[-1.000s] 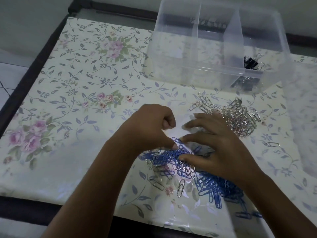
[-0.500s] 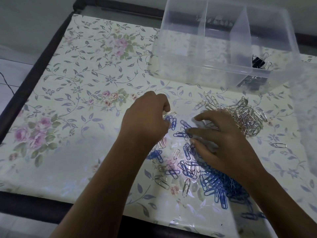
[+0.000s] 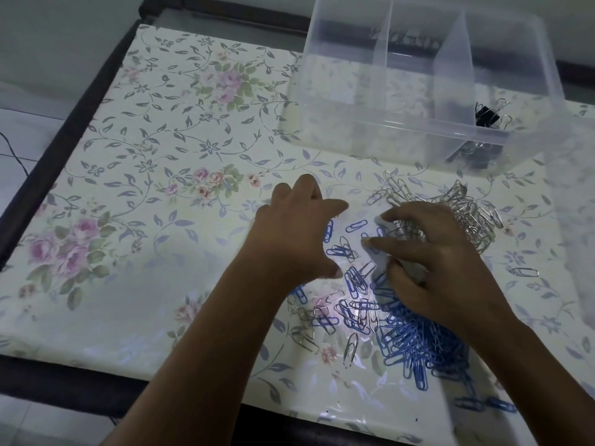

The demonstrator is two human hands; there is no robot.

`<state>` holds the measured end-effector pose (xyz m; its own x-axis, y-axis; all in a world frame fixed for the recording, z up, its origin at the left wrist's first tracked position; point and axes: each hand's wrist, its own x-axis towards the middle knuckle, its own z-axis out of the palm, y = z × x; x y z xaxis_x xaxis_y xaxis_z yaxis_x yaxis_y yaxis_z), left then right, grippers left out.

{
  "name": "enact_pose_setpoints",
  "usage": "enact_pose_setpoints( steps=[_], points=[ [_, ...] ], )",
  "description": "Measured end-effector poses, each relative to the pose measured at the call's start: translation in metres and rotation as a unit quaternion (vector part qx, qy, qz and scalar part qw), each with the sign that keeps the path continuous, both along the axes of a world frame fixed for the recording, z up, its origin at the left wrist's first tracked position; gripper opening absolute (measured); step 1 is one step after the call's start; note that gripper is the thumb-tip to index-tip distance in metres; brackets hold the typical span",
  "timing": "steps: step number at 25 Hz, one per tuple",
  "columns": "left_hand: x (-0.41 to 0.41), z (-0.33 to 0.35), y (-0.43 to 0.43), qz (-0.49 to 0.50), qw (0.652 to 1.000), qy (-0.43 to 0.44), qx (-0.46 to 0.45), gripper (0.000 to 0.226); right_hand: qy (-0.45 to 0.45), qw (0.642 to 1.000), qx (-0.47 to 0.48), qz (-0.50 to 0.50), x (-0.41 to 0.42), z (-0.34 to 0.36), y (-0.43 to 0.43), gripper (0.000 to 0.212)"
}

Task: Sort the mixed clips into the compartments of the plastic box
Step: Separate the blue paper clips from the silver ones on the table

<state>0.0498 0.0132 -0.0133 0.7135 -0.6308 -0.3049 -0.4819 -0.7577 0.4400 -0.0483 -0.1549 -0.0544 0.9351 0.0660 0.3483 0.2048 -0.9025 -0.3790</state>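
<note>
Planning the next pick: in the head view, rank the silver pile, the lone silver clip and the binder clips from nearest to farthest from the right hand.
1. silver pile: at the right hand's fingers, on its far side.
2. lone silver clip: lying apart, to the hand's right.
3. binder clips: in the right compartment of the box, farthest.
</note>
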Motion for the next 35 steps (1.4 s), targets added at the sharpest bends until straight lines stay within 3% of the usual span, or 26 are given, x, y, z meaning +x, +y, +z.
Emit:
enact_pose_setpoints(
  steps=[6,9,12,14,18,24,28,31,35],
  points=[
    [0.002,0.001,-0.003,0.053,0.996,-0.034,-0.069,0.051,0.013,0.997,-0.024,-0.066,-0.002,0.008,-0.006,0.039],
    [-0.004,-0.003,-0.006,0.008,0.997,-0.072,-0.007,0.058,0.042,0.996,-0.06,-0.043,-0.003,0.007,-0.007,0.04],
    [-0.021,-0.008,-0.008,-0.04,0.991,-0.045,0.116,0.071,0.079,0.99,-0.107,-0.054,-0.005,0.008,-0.003,0.045],
    [-0.031,-0.007,-0.008,-0.049,0.987,-0.035,0.148,0.074,0.104,0.984,-0.125,-0.066,-0.006,0.015,0.0,0.048],
    [-0.047,0.007,0.002,-0.041,0.989,-0.048,0.135,0.069,0.188,0.973,-0.126,-0.05,-0.027,0.036,0.009,0.043],
    [-0.101,0.019,0.023,-0.039,0.988,-0.031,0.143,0.076,0.207,0.974,-0.004,-0.091,-0.09,0.057,0.031,0.048],
    [-0.085,0.014,0.0,-0.038,0.989,-0.057,0.13,0.068,0.245,0.968,-0.008,-0.058,-0.061,0.059,0.026,0.045],
    [-0.076,0.009,-0.009,-0.026,0.99,-0.074,0.116,0.058,0.206,0.974,-0.046,-0.081,-0.03,0.05,0.017,0.054],
    [-0.086,0.004,-0.005,-0.052,0.979,-0.053,0.191,0.078,0.232,0.968,-0.09,-0.017,-0.02,0.034,0.023,0.072]
  ],
)
